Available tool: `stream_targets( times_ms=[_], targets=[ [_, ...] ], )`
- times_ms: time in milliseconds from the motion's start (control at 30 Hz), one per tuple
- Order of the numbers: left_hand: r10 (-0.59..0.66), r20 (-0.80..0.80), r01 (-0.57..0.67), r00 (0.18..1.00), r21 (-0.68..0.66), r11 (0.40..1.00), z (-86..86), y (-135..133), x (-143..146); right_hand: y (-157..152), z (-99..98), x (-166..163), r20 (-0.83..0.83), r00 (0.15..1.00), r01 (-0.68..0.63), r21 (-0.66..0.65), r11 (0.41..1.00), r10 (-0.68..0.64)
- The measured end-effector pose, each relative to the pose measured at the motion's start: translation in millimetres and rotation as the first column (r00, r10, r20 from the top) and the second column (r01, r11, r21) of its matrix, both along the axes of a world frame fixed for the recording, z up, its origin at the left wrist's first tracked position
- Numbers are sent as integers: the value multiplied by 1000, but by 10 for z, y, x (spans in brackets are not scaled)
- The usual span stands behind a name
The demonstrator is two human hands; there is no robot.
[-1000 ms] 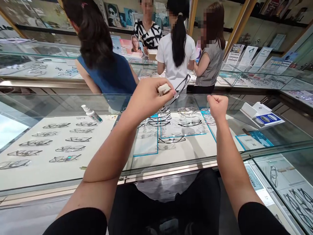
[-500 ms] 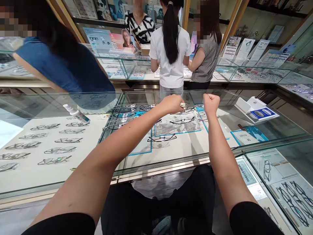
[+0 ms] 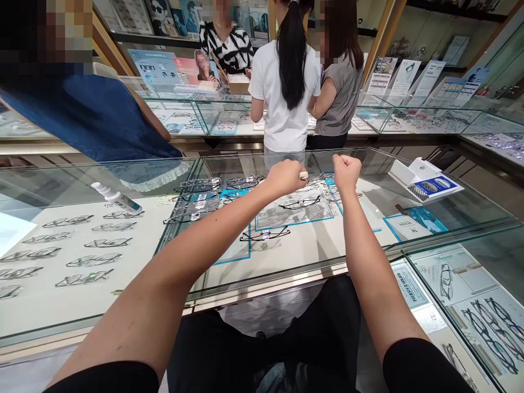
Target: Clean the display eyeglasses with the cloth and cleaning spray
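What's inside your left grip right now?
A small white item pokes out of the left grip. The rest of it, and anything else enclosed there, is covered and can't be seen.

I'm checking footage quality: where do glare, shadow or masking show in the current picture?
Head view, left: a washed-out white patch on the glass counter; head view, middle: a soft shadow beside the right forearm; head view, top: mosaic blocks over bystanders' heads.

Free room, probably, right hand (image 3: pixel 347 172) to white box (image 3: pixel 426 183)
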State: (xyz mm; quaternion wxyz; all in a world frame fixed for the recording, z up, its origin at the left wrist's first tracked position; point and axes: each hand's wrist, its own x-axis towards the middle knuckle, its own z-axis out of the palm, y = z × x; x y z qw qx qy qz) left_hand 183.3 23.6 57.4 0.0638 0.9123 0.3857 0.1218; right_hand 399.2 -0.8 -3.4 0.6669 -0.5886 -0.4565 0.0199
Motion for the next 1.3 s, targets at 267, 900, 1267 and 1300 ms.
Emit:
stream_targets(
  times_ms=[267, 900, 1267, 1300],
  targets=[
    [-39, 681, -143, 731, 208, 968, 10, -461, -347, -265, 274, -669, -192, 697, -696, 48, 716, 691],
    [6, 565, -101, 825, 137, 985, 302, -801, -483, -426, 353, -814, -290, 559, -777, 143, 613, 777],
    [-1, 38, 0, 999, 18, 1000, -213, -16, -212, -99, 211, -243, -479, 830, -183, 248, 951, 285],
    [-9, -3, 9, 1000, 10, 1000, -263, 16, -181, -77, 194, -248, -460, 843, -188, 235, 954, 280]
  ],
)
